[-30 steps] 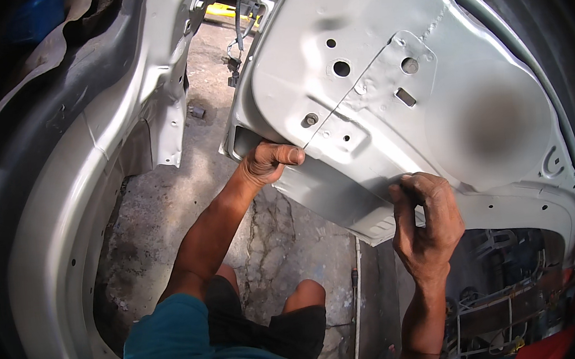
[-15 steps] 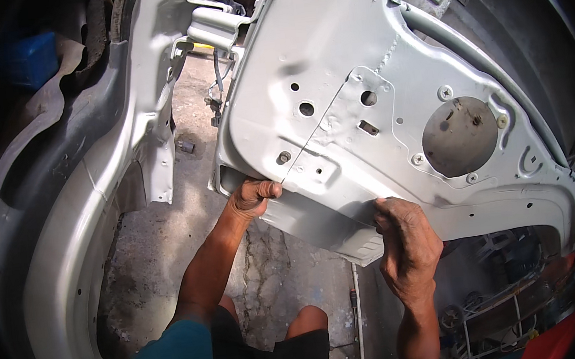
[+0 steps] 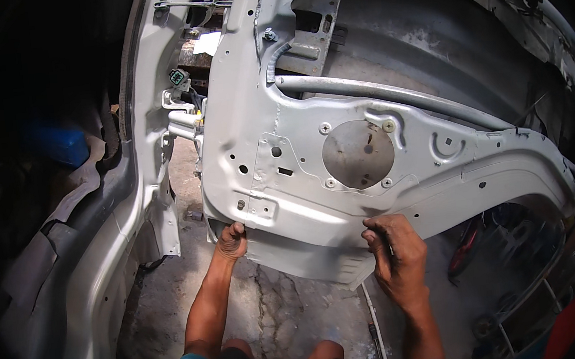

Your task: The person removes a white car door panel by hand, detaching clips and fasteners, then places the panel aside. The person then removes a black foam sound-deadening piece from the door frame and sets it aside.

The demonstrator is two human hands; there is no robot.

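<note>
Silver door (image 3: 290, 210) stands ahead, beside the pillar (image 3: 148, 144). Left hand (image 3: 232, 241) curls nearly closed at the door's lower corner; right hand (image 3: 399, 248) half-curls, thumb near fingertips, before its lower edge. Whether either holds anything, I cannot tell.

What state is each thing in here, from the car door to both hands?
Car door: open, inner panel exposed
Round speaker cutout: uncovered
Wiring connector: unplugged, face exposed
Concrete floor: cracked
Left hand: fingers curled, at the door's lower edge
Right hand: fingers bent, contact with door unclear
</note>
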